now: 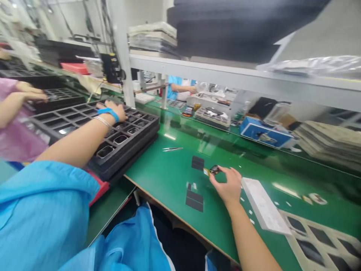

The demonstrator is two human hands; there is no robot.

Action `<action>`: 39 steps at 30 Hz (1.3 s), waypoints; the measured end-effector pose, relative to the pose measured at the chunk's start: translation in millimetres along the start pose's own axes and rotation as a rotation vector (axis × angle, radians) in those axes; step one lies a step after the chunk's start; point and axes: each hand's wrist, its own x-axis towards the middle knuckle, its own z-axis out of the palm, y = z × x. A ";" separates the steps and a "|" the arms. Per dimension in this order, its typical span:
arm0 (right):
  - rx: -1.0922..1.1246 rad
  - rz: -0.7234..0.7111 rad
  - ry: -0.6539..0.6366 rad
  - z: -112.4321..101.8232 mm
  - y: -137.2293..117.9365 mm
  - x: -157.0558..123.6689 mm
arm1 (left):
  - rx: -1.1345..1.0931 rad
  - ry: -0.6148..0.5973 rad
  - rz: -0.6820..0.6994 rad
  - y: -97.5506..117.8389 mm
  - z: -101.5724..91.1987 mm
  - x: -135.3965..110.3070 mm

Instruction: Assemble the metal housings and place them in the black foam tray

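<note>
One left hand [114, 110], one right hand [227, 184], one small part [214, 169], one pair of tweezers [172, 149], two black pads [197, 162] [194, 200]

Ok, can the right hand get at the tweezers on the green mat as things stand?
Probably yes. The tweezers lie bare on the green mat; only a flat black pad lies between them and the right hand. But it pinches a small dark part.

Workbench top [169, 177]: glossy green, showing streaks of reflected light. White metal shelf [225, 77] spanning the bench, carried on a white upright post [122, 56]. Dark foam sheets [239, 30] stacked on the shelf, with a clear-wrapped bundle [318, 66] at its right. Behind: a blue device [265, 133], a pile of grey sheets [327, 143], and a blurred pale wall [73, 19].
</note>
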 end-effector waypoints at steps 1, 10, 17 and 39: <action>0.009 -0.020 0.004 -1.4 -1.7 1.8 | -0.035 0.054 0.017 8.8 -2.2 -8.7; 0.190 -0.313 -0.116 -18.0 -43.2 19.1 | -1.355 -0.663 0.553 204.6 71.5 -82.9; 0.176 -0.110 -0.220 -6.9 -28.5 12.7 | -1.919 -1.355 0.260 254.1 140.8 -63.8; 0.269 0.325 -0.220 -3.5 -52.5 10.0 | -1.982 -0.634 0.240 257.8 143.2 -81.5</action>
